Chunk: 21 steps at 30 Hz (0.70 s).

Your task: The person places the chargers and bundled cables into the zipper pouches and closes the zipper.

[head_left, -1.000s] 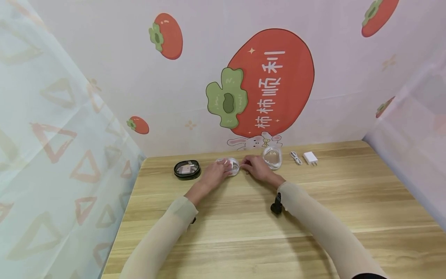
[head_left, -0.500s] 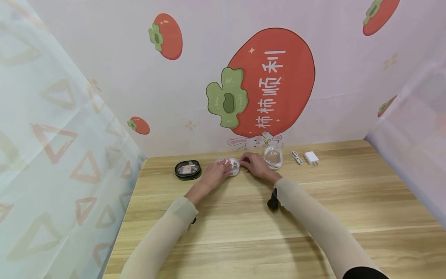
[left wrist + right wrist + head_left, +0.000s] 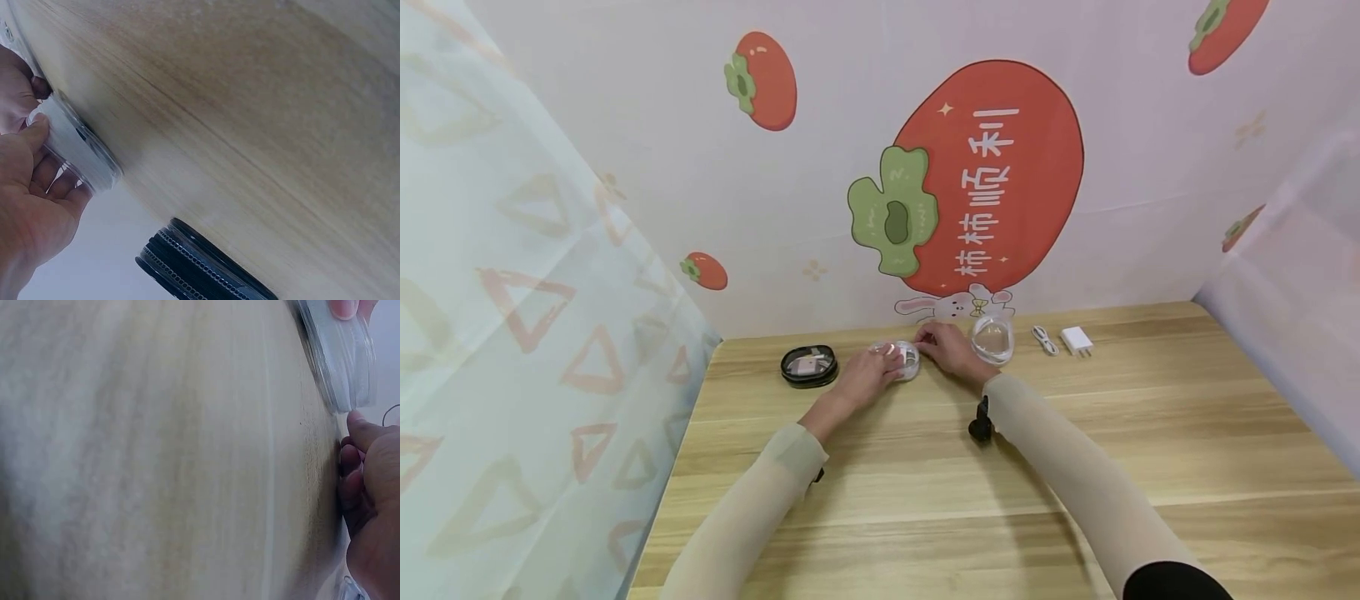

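Note:
A small round clear pouch with a white zipper band (image 3: 909, 363) lies near the back of the wooden table. My left hand (image 3: 867, 373) holds it from the left, thumb on the white band (image 3: 72, 147) and fingers on the opposite side in the left wrist view. At its right end is my right hand (image 3: 951, 350). Thumb and forefinger of the right hand (image 3: 381, 469) pinch right at the pouch's end in the right wrist view; the pinched bit is hidden behind the fingertips. Something white shows through the pouch's clear cover.
A black-rimmed clear pouch (image 3: 809, 382) with items inside stands to the left. Right of the hands are another clear pouch (image 3: 1006, 353), a bundled white cable (image 3: 1045, 340) and a white charger plug (image 3: 1077, 339). A printed cloth wall (image 3: 820, 208) rises behind the table.
My right hand has shifted slightly left and back along the pouch's end, its wrist and forearm swinging left. The left hand keeps its hold on the pouch.

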Tool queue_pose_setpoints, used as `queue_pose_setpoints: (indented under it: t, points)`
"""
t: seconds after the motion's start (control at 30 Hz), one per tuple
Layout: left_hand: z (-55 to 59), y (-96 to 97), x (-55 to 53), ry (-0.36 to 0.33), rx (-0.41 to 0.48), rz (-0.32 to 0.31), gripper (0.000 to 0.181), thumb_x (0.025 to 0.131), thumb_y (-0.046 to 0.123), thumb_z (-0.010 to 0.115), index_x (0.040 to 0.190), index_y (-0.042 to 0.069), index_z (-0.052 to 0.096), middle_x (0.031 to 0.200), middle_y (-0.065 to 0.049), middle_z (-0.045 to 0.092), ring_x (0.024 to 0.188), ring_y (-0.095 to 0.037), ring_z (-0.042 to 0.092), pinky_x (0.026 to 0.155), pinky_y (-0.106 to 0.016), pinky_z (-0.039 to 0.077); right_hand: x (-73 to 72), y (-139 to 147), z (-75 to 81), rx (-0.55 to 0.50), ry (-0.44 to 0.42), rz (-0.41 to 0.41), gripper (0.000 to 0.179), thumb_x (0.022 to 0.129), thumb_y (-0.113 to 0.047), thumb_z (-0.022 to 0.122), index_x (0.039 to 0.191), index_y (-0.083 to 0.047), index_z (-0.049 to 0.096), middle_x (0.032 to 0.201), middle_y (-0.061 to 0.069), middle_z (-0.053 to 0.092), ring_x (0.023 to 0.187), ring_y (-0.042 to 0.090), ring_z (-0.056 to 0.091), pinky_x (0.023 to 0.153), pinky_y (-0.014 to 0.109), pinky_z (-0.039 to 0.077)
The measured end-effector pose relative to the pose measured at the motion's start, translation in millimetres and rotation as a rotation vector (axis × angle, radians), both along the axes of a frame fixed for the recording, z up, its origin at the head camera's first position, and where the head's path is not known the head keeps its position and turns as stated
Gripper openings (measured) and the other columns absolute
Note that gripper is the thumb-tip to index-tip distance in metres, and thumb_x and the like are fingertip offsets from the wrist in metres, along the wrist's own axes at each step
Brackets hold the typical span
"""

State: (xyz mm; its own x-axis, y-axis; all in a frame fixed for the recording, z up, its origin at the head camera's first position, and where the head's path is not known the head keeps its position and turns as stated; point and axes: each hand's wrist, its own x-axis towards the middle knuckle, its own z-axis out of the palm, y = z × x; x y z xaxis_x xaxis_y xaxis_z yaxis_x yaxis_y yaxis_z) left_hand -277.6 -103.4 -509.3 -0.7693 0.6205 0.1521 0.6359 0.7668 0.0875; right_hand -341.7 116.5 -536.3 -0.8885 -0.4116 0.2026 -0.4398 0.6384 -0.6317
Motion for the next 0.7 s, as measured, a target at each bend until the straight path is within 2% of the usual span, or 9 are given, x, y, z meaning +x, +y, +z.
queue_pose_setpoints:
  t: [0.13,0.3,0.7]
  points:
    - [0.8,-0.2,0.8,0.007,-0.01,-0.001,0.037,0.106,0.026,0.065,0.138,0.009,0.07,0.144,-0.013,0.066,0.136,-0.037,0.061,0.109,-0.051,0.053,-1.4,-1.4,-0.2,0.016,-0.011,-0.007,0.006,0.101,-0.013,0.073,0.101,-0.008,0.077,0.101,0.007,0.073,0.093,0.022,0.067,0.087,0.042,0.058]
    - [1.9,1.1,1.4,-0.016,-0.003,-0.007,0.037,0.106,0.025,0.065,0.139,0.008,0.07,0.146,-0.014,0.065,0.137,-0.037,0.059,0.11,-0.051,0.052,-2.6,-2.4,-0.5,0.042,-0.012,-0.022,0.006,0.101,-0.014,0.073,0.102,-0.01,0.077,0.104,0.007,0.075,0.1,0.024,0.069,0.093,0.044,0.058]
    - [4.8,2.6,3.0,-0.033,0.02,0.0,0.037,0.106,0.023,0.065,0.138,0.007,0.07,0.146,-0.014,0.065,0.139,-0.038,0.058,0.113,-0.052,0.05,-4.5,-5.6,-0.3,0.077,-0.023,-0.034,0.006,0.102,-0.015,0.072,0.103,-0.011,0.077,0.105,0.006,0.074,0.099,0.023,0.068,0.093,0.043,0.057]
